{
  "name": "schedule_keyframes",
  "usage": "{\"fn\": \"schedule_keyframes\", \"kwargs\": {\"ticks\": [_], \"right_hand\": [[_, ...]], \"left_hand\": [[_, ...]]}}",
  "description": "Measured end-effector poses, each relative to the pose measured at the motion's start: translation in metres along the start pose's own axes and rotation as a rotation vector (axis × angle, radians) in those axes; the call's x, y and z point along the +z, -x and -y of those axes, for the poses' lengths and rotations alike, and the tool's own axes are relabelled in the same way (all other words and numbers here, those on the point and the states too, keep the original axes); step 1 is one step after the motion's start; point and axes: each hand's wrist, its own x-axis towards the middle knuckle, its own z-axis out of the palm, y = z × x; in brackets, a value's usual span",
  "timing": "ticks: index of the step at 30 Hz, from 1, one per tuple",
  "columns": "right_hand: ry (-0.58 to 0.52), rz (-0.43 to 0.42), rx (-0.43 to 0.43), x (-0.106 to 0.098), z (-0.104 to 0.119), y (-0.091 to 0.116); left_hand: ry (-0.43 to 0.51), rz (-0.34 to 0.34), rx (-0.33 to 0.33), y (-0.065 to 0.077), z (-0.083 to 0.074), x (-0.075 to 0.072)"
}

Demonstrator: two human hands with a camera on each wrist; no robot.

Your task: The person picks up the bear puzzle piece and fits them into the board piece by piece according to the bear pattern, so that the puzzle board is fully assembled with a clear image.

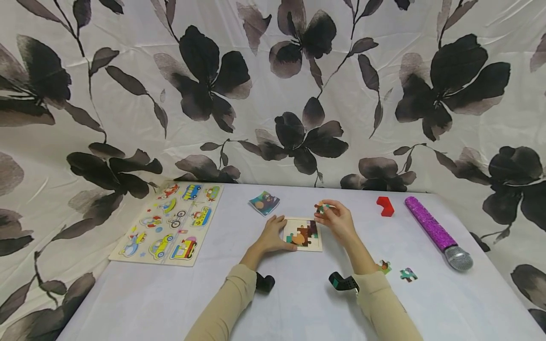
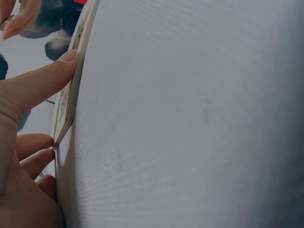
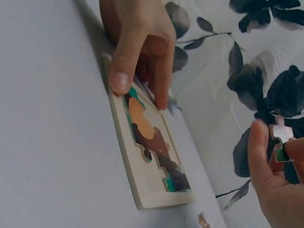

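A small wooden jigsaw tray (image 1: 316, 245), partly filled with brown, orange and green pieces, lies on the white-covered table. My left hand (image 1: 271, 235) grips its left side, the thumb (image 3: 120, 81) on the near edge and fingertips by the left and far edges. Up beyond the tray's right side, my right hand (image 1: 339, 222) pinches a jigsaw piece (image 1: 322, 208) with green and pale colours between thumb and fingers. Bare wood shows inside the tray around the fitted pieces. Only a bit of the right hand appears at the left wrist view's top left.
Two loose jigsaw pieces, one green and brown (image 1: 385, 266), one teal (image 1: 408, 274), lie near the right forearm. A picture card (image 1: 264, 203) sits behind the tray. At left is a vehicle puzzle board (image 1: 168, 222); at right, a red block (image 1: 385, 207) and glittery purple microphone (image 1: 437, 232).
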Motion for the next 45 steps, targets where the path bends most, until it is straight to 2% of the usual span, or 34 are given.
{"fn": "schedule_keyframes", "kwargs": {"ticks": [3,9,15,22,25,30,34,38,42,45], "right_hand": [[0.071,0.033,0.000,0.003,-0.001,-0.005],[0.185,0.013,0.006,0.011,-0.001,-0.016],[0.209,0.092,-0.043,0.016,-0.001,-0.023],[0.274,0.117,-0.014,0.021,-0.005,-0.027],[0.345,0.182,-0.044,0.022,-0.011,-0.027],[0.484,0.322,-0.110,0.036,-0.005,-0.010],[0.557,0.337,-0.134,0.038,-0.013,-0.011],[0.492,0.300,-0.069,0.031,-0.026,-0.020],[0.374,0.224,0.001,0.027,-0.023,-0.022],[0.343,0.164,0.018,0.023,-0.019,-0.024]], "left_hand": [[-0.006,-0.001,0.003,0.000,0.001,0.000],[-0.005,0.001,0.009,0.000,0.001,0.000],[0.011,0.000,-0.003,-0.003,0.000,0.000],[-0.002,0.004,-0.010,-0.002,-0.001,0.000],[0.002,0.006,-0.003,-0.002,0.001,0.000],[0.017,0.013,0.008,-0.001,0.004,0.000],[0.022,0.015,0.012,0.000,0.004,0.000],[0.015,0.018,0.009,0.000,0.004,0.000],[0.013,0.015,0.012,0.000,0.003,0.000],[0.017,0.016,0.008,0.000,0.004,-0.001]]}}
